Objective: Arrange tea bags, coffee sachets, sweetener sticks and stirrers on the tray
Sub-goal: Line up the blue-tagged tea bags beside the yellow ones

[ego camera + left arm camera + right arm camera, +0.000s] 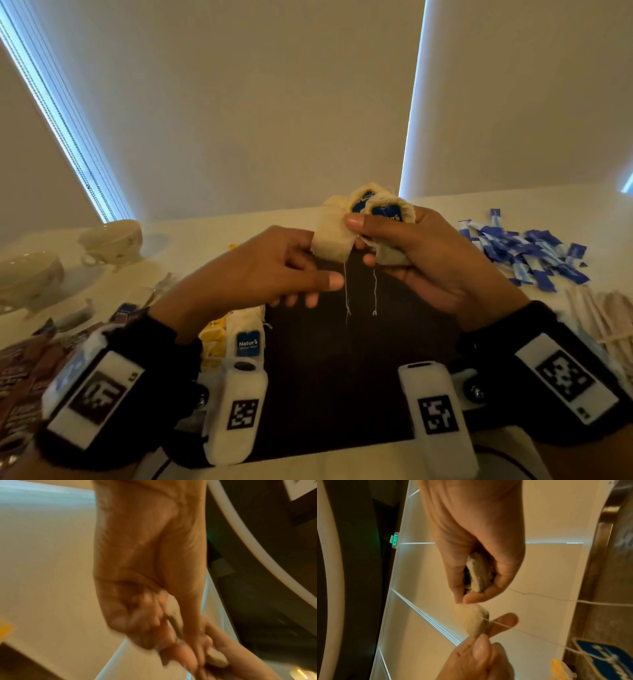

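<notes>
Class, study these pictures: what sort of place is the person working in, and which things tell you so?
Probably a hotel or café service area: a green EXIT sign on the wall, china cups on the counter, and a bulk heap of blue sweetener sticks beside the dark tray.

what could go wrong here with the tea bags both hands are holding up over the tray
1. The right hand bunches several cream paper tea bags with blue tags; one may slip out when the left hand pulls the plain cream tea bag away.
2. Thin white strings dangle side by side and may be tangled, so separating could drag a second bag along.
3. Hard pulling on thin paper could tear it, spilling tea on the dark brown tray.
</notes>
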Demonstrator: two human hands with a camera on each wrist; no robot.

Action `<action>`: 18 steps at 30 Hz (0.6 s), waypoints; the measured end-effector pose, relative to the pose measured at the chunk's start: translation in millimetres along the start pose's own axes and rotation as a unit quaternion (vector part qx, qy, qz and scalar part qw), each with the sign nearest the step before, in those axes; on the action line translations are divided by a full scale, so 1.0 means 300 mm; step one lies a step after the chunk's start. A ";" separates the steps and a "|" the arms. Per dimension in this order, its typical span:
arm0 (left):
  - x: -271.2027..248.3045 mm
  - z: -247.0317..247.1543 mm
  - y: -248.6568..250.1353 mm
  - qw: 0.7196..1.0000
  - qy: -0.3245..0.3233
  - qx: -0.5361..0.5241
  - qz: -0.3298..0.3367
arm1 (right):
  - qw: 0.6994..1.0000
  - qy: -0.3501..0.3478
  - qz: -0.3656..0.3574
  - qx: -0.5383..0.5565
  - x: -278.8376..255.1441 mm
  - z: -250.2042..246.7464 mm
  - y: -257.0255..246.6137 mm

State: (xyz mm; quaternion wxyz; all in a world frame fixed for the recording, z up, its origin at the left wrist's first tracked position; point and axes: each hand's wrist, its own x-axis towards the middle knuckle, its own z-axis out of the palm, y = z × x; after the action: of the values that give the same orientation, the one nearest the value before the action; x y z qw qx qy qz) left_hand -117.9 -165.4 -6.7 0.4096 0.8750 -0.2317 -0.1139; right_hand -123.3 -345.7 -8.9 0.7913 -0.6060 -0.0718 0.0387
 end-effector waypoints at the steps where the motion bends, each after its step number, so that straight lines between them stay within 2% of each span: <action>1: 0.007 0.011 -0.012 1.000 -0.020 -0.006 0.000 | 1.000 0.004 0.003 -0.002 0.002 -0.001 -0.001; 5: 0.022 0.031 -0.024 0.993 -0.102 -0.059 -0.010 | 0.999 0.013 -0.018 -0.032 0.001 -0.008 -0.017; 9: 0.008 0.014 -0.009 0.982 -0.175 -0.070 0.004 | 0.992 0.010 -0.083 -0.094 -0.027 -0.005 -0.061; 13: -0.011 -0.011 0.009 0.978 -0.184 -0.096 0.024 | 0.983 -0.006 -0.132 -0.126 -0.055 0.010 -0.105; 18: -0.012 -0.025 0.010 0.980 -0.159 -0.121 0.004 | 0.984 -0.025 -0.112 -0.138 -0.033 0.037 -0.149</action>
State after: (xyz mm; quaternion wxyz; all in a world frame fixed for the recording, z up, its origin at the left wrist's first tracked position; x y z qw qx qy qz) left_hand -119.2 -160.4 0.4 0.4709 0.7885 -0.2819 -0.2776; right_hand -135.9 -348.4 36.4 0.6970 -0.6965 -0.1640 -0.0455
